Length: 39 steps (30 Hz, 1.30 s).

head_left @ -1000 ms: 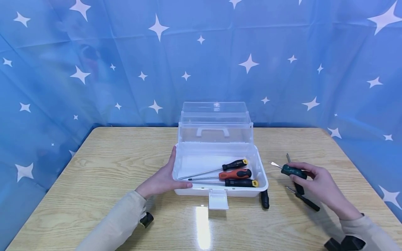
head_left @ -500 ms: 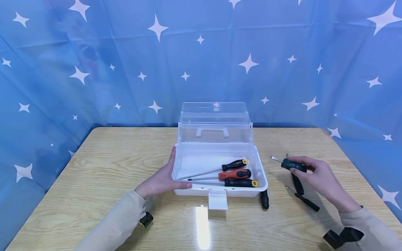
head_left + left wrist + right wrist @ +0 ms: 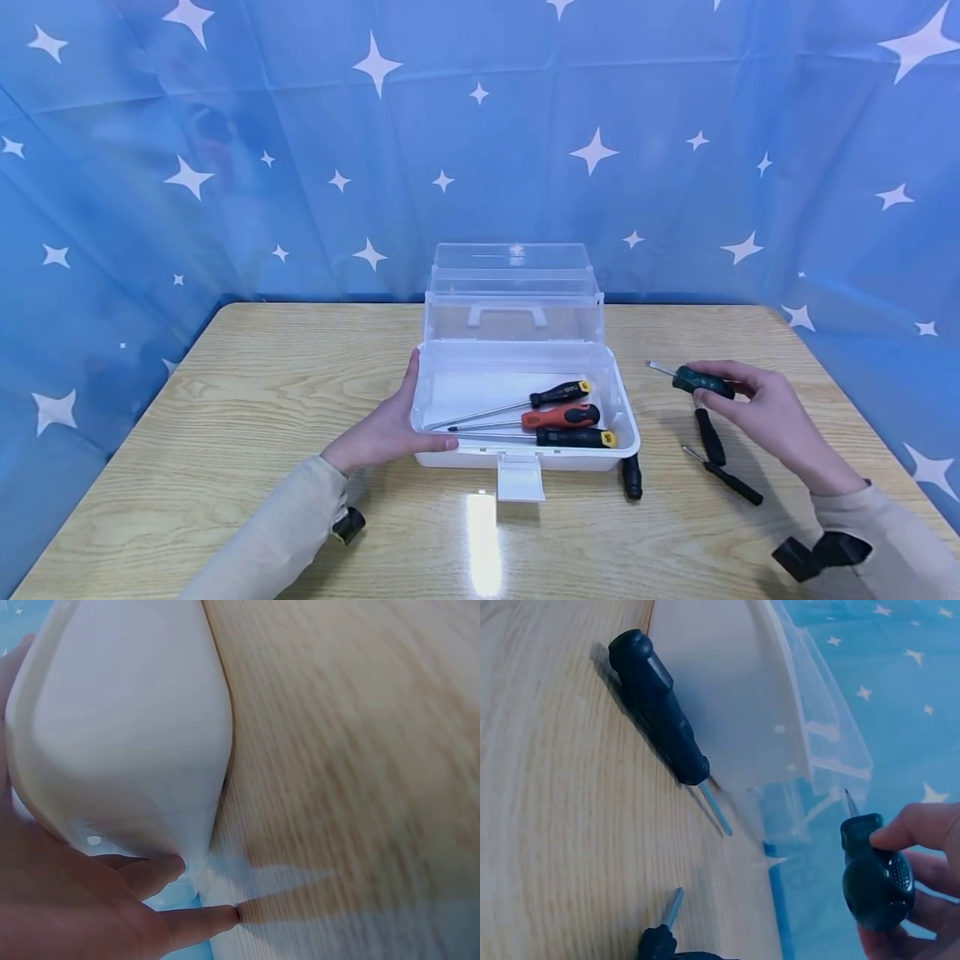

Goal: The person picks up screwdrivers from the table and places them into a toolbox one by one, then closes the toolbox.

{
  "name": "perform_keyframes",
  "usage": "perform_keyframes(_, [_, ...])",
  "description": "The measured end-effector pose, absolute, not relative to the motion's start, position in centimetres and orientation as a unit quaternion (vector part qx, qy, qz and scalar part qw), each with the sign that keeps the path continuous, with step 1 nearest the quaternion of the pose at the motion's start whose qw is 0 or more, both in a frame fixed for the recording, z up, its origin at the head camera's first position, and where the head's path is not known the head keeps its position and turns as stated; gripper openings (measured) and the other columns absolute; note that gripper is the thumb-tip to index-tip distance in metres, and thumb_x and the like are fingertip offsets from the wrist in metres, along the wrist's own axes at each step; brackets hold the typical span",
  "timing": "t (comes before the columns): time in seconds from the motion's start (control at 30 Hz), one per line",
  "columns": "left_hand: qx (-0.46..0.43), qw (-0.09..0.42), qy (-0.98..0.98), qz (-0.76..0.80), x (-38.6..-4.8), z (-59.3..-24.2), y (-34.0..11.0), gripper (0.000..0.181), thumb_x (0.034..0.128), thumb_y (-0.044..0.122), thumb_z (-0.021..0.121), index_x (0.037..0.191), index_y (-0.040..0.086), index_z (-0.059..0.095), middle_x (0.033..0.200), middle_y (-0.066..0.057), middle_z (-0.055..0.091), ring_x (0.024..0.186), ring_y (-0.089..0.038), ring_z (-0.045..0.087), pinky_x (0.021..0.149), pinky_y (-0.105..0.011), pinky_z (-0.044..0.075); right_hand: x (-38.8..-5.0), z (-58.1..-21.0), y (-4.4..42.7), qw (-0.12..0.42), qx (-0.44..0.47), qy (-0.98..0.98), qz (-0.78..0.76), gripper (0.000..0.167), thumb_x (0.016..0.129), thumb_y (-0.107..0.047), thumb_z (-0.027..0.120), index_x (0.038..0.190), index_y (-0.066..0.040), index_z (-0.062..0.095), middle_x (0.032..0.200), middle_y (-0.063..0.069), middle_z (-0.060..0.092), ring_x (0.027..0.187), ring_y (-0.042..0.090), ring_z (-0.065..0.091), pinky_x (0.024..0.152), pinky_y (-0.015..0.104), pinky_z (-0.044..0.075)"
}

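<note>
A white toolbox (image 3: 517, 457) with its clear lid (image 3: 517, 312) raised stands on the table. Its front left corner is gripped by my left hand (image 3: 382, 429), thumb along the front rim and fingers round the left side; the left wrist view shows one fingertip at the tabletop. Inside lie two black-and-yellow screwdrivers (image 3: 576, 438) and a red-and-black screwdriver (image 3: 562, 416). To the right of the box, my right hand (image 3: 772, 417) pinches the dark green handle of a stubby screwdriver (image 3: 701, 382) above the table. Its flat tip points left, and the right wrist view shows thumb and fingers round the handle.
Below my right hand lie a black screwdriver (image 3: 710, 437) and a smaller black screwdriver (image 3: 733, 483). Another black-handled screwdriver (image 3: 632, 477) lies against the box's right front corner. The open latch (image 3: 520, 479) juts forward. A blue starry curtain (image 3: 480, 150) hangs behind the table.
My right hand has moved slightly up and away with the stubby screwdriver, showing more of the black screwdriver below. My left hand and the toolbox stay where they were.
</note>
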State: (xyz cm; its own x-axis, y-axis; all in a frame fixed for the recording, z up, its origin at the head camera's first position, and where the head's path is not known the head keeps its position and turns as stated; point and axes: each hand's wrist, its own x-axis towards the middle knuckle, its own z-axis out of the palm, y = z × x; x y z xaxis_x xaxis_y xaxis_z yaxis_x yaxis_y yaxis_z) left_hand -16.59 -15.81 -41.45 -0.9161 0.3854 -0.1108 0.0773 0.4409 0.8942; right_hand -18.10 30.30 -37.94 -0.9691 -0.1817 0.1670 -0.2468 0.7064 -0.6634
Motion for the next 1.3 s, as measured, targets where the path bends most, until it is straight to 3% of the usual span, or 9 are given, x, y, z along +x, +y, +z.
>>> perform_keyframes(0.27, [0.141,0.147,0.835,0.511,-16.6,-41.5,-15.8,0.131,0.0758,0.031,0.084,0.151,0.02,-0.023,0.158,-0.018,0.011,0.14,-0.036,0.023,0.108,-0.055,0.024,-18.3,-37.3,30.1,0.051,0.116,-0.918,0.376,0.036,0.095,-0.023,0.064,0.127,-0.005,0.062,0.115,0.014,0.061,0.09,-0.011,0.051,0.059,0.025,0.046])
perform_keyframes(0.53, [0.123,0.147,0.854,0.484,-16.7,-41.4,-15.7,0.133,0.0725,0.04,0.085,0.152,0.021,-0.02,0.158,-0.015,0.013,0.139,-0.032,0.025,0.108,-0.051,0.027,-18.5,-36.8,29.8,0.057,0.119,-0.911,0.39,0.037,0.095,-0.024,0.064,0.127,-0.006,0.062,0.109,-0.011,0.059,0.09,-0.005,0.054,0.056,0.028,0.04])
perform_keyframes(0.83, [0.112,0.146,0.873,0.452,-16.5,-40.9,-15.6,0.133,0.0715,0.046,0.084,0.153,0.02,-0.018,0.156,-0.017,0.02,0.136,-0.032,0.032,0.105,-0.051,0.031,-19.1,-35.6,28.6,0.056,0.118,-0.914,0.384,0.038,0.096,-0.027,0.062,0.129,-0.009,0.061,0.122,0.013,0.057,0.094,-0.004,0.051,0.062,0.023,0.043])
perform_keyframes(1.1, [0.098,0.157,0.887,0.423,-16.3,-40.6,-15.7,0.132,0.0718,0.052,0.081,0.153,0.021,-0.019,0.149,-0.025,0.032,0.126,-0.033,0.045,0.1,-0.049,0.038,-20.0,-34.6,27.3,0.062,0.138,-0.913,0.378,0.036,0.096,-0.025,0.062,0.128,-0.008,0.062,0.121,0.013,0.059,0.092,0.003,0.054,0.062,0.025,0.043])
perform_keyframes(1.3, [0.099,0.159,0.889,0.417,-16.3,-40.6,-15.6,0.132,0.0722,0.053,0.08,0.153,0.02,-0.019,0.147,-0.028,0.034,0.123,-0.034,0.047,0.099,-0.049,0.039,-20.8,-33.9,26.9,0.063,0.15,-0.911,0.379,0.037,0.096,-0.021,0.063,0.13,-0.007,0.061,0.124,0.015,0.058,0.094,-0.002,0.052,0.062,0.023,0.042])
